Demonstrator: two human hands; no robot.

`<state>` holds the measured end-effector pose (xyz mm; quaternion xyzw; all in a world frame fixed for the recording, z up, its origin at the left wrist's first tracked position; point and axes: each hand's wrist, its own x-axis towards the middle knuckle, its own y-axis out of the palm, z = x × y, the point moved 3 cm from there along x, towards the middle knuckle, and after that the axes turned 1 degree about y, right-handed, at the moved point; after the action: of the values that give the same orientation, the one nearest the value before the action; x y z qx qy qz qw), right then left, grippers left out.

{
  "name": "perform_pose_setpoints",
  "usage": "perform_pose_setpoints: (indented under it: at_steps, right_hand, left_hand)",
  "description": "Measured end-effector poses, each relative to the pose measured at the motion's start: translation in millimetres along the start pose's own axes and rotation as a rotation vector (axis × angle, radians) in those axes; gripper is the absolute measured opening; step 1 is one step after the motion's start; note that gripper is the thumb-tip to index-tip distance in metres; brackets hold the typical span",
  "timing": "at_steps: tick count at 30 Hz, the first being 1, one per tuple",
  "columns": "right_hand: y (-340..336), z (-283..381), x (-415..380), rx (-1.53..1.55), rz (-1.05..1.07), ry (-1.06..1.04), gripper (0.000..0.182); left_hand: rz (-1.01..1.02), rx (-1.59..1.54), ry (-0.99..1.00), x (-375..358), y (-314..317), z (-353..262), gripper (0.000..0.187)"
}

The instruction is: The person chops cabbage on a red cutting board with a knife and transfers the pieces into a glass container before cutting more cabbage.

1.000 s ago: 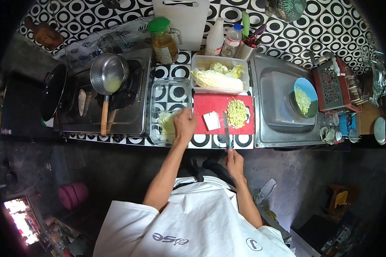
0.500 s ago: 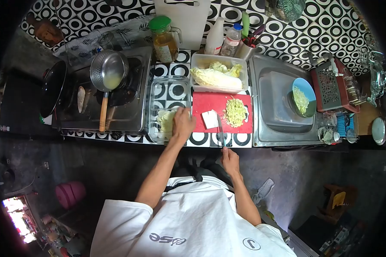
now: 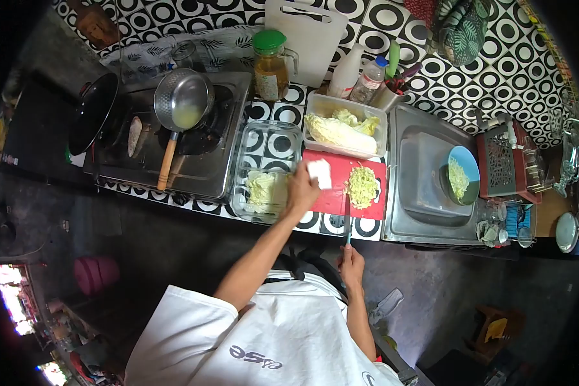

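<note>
My left hand (image 3: 302,190) is over the left part of the red cutting board (image 3: 332,202), its fingers closed at the edge of a white block that looks like tofu (image 3: 320,174). The block is slightly blurred. In my right hand (image 3: 350,265) is a knife (image 3: 348,222), gripped by its handle, with the blade pointing away from me over the board's front edge. Beside the blade sits a heap of chopped pale green cabbage (image 3: 363,188). Left of the board, a glass dish (image 3: 240,143) contains pale pieces, partly cabbage leaves (image 3: 261,192).
Behind the board stands a plastic tub (image 3: 347,152) with napa cabbage. A saucepan (image 3: 183,100) is on the stove at left, its wooden handle toward me. The sink (image 3: 399,215) at right has a blue bowl (image 3: 473,168) of shredded cabbage. A green-lidded jug (image 3: 271,67) stands behind.
My left hand has moved right from the glass dish to the white block. My right hand still holds the knife near the chopped heap. The whole view has shifted and tilted.
</note>
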<state>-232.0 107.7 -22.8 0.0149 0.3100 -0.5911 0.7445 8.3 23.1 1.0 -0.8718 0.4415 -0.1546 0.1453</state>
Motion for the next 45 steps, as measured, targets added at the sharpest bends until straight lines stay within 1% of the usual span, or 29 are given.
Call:
perform_pose_setpoints:
  at_steps: [1, 2, 3, 5, 7, 8, 10, 13, 14, 15, 17, 18, 20, 21, 23, 24, 25, 27, 28, 29, 31, 33, 35, 36, 37, 39, 41, 43, 45]
  right_hand:
    - [-1, -2, -2, 0.012, -0.012, 0.024, 0.049]
    - [-2, -1, -3, 0.027, -0.012, 0.011, 0.049]
    - [-1, 0, -4, 0.030, -0.016, 0.015, 0.049]
    - [-1, 4, -5, 0.013, 0.000, 0.046, 0.048]
    - [2, 0, -3, 0.008, 0.005, 0.022, 0.048]
    - [2, 0, -1, -0.002, 0.012, -0.004, 0.048]
    - [0, 10, -2, -0.042, 0.024, 0.010, 0.047]
    - [1, 11, 0, -0.087, 0.038, 0.018, 0.046]
    - [1, 10, 1, -0.091, 0.034, 0.007, 0.046]
    - [2, 10, 2, -0.092, 0.039, 0.008, 0.046]
    - [2, 10, 3, -0.088, 0.050, 0.002, 0.045]
    - [2, 12, 3, -0.090, 0.052, 0.004, 0.045]
    - [2, 17, 0, -0.063, 0.059, 0.024, 0.043]
    - [2, 16, 0, -0.065, 0.061, 0.029, 0.043]
    - [3, 15, 1, -0.090, 0.063, 0.012, 0.042]
    - [3, 17, 2, -0.090, 0.067, 0.011, 0.042]
    - [3, 19, 1, -0.092, 0.070, 0.011, 0.042]
    - [4, 20, 0, -0.090, 0.076, 0.007, 0.042]
    - [3, 19, 1, -0.122, 0.073, 0.006, 0.043]
    - [2, 18, 2, -0.155, 0.068, 0.007, 0.044]
    - [-1, 18, 0, -0.139, 0.048, 0.000, 0.044]
    - [-3, 15, 0, -0.120, 0.024, 0.000, 0.045]
    - [-4, 6, -2, -0.067, 0.014, 0.008, 0.045]
    - [-4, 5, -4, -0.066, 0.011, 0.016, 0.045]
    - [-4, 6, -6, -0.055, 0.021, 0.039, 0.045]
    - [-4, 3, -6, -0.047, 0.032, 0.062, 0.046]
    - [-1, -4, -2, -0.026, 0.030, 0.008, 0.045]
    - [3, -3, 1, -0.048, 0.047, -0.015, 0.045]
    - [7, 0, 3, -0.067, 0.063, -0.039, 0.045]
  left_hand:
    - [-0.033, 0.020, -0.135, 10, -21, -10, 0.042]
    - [-0.089, 0.025, -0.106, 22, -36, -4, 0.043]
    - [-0.141, 0.065, -0.116, 36, -41, 29, 0.041]
    - [-0.186, 0.029, -0.274, 55, -60, 62, 0.040]
    - [-0.156, 0.032, -0.340, 65, -73, 70, 0.042]
    - [-0.151, 0.032, -0.337, 66, -76, 71, 0.042]
    - [-0.120, -0.019, -0.426, 66, -81, 70, 0.041]
    - [-0.115, 0.042, -0.362, 60, -85, 68, 0.038]
    - [-0.117, 0.028, -0.398, 56, -85, 67, 0.033]
    - [-0.121, 0.030, -0.402, 55, -85, 74, 0.033]
    - [-0.160, 0.031, -0.301, 56, -85, 85, 0.034]
    - [-0.160, 0.032, -0.303, 58, -87, 80, 0.034]
    - [-0.131, 0.181, -0.288, 63, -98, 53, 0.032]
    - [-0.130, 0.183, -0.294, 67, -105, 36, 0.032]
    - [0.017, 0.638, -0.015, 79, -111, 1, 0.026]
    - [0.086, 0.709, 0.066, 84, -110, -5, 0.020]
    - [0.086, 0.713, 0.064, 84, -111, -10, 0.020]
    - [0.161, 0.703, 0.154, 85, -110, -23, 0.021]
    - [0.101, 0.635, 0.189, 82, -113, -20, 0.021]
    - [0.099, 0.637, 0.192, 74, -115, -17, 0.021]
    - [-0.058, 0.537, 0.155, 50, -125, -12, 0.021]
    - [0.006, 0.510, -0.015, 22, -128, 6, 0.021]
    - [0.027, 0.545, -0.037, -1, -127, 33, 0.021]
    - [0.036, 0.575, -0.065, -10, -127, 32, 0.022]
    - [0.043, 0.575, -0.067, -19, -127, 30, 0.022]
    - [-0.094, 0.767, 0.120, -30, -127, 9, 0.022]
    - [-0.097, 0.768, 0.097, -32, -118, -6, 0.023]
    - [0.100, 0.589, -0.213, -30, -103, 0, 0.028]
    - [0.179, 0.678, -0.319, -28, -86, 14, 0.033]
